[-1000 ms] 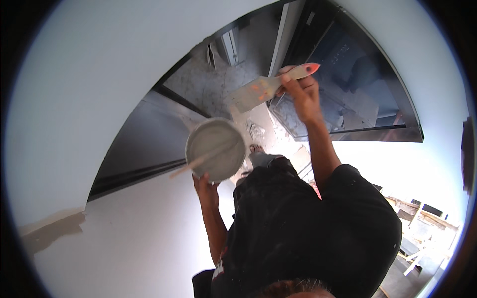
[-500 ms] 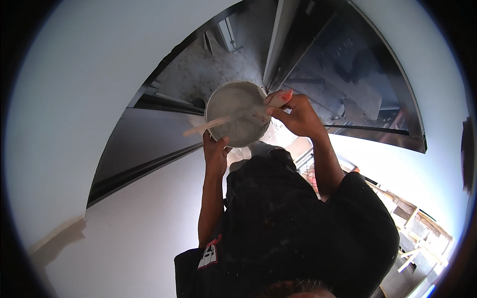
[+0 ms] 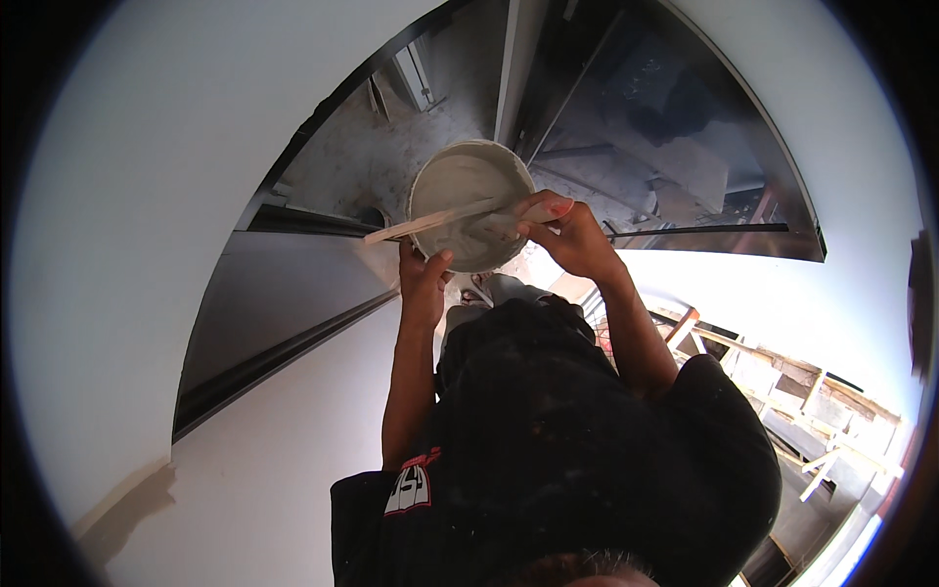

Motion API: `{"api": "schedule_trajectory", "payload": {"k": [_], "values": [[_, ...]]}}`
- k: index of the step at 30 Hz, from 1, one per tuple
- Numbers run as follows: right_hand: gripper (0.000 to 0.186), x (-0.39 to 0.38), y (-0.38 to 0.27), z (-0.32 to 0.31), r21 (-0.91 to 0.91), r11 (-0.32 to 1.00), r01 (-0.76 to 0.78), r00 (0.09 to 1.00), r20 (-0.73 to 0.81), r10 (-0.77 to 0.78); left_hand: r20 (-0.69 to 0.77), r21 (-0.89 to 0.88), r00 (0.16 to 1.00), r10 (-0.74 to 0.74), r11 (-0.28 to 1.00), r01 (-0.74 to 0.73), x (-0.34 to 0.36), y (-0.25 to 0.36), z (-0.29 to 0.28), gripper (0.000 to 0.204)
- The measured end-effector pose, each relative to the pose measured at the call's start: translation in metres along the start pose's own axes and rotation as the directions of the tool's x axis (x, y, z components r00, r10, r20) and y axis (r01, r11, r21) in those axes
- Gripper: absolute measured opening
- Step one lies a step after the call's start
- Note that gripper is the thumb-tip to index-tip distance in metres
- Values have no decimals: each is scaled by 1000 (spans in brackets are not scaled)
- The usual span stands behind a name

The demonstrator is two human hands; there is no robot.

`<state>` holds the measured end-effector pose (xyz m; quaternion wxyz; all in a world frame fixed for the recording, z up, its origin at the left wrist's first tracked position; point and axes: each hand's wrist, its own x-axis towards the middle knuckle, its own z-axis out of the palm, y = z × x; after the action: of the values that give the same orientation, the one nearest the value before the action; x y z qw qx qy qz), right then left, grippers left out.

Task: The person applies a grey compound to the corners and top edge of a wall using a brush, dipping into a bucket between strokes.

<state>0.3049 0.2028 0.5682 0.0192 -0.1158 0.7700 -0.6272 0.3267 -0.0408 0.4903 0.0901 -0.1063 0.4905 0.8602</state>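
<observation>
A round bucket [image 3: 473, 144] smeared with grey paste is held out in front of my body. My left hand [image 3: 424, 282] grips its near left side, thumb over the rim and fingers underneath or outside. Inside lies wet grey compound [image 3: 458, 238], spread over the bottom and wall. A flat wooden stick [image 3: 426, 223] leans across the left rim, its inner end over the compound. My right hand [image 3: 579, 242] is closed on a putty knife [image 3: 554, 210] with a red-ended handle at the right rim. The knife's coated blade reaches into the bucket, partly blending with the paste.
White wall surfaces [image 3: 127, 245] curve along both sides. Beyond the bucket is a dusty floor [image 3: 342, 157] with a dark-framed opening and a dark glossy panel [image 3: 665, 137] at the right. Wooden framing [image 3: 812, 411] stands at the lower right. My feet are below the bucket.
The bucket sits slightly higher in view, and the background has shifted. My right hand has moved the putty knife slightly downward relative to the bucket. More of the stick's inner end shows.
</observation>
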Motion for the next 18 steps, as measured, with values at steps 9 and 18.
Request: {"api": "schedule_trajectory", "payload": {"k": [9, 18], "values": [[15, 7, -150, 6, -31, 999, 24, 997, -71, -26, 51, 35, 998, -36, 999, 34, -42, 144, 46, 73], [25, -71, -218, 69, -188, 981, -40, 997, -76, 27, 95, 113, 991, -98, 990, 87, -133, 192, 3, 71]]}}
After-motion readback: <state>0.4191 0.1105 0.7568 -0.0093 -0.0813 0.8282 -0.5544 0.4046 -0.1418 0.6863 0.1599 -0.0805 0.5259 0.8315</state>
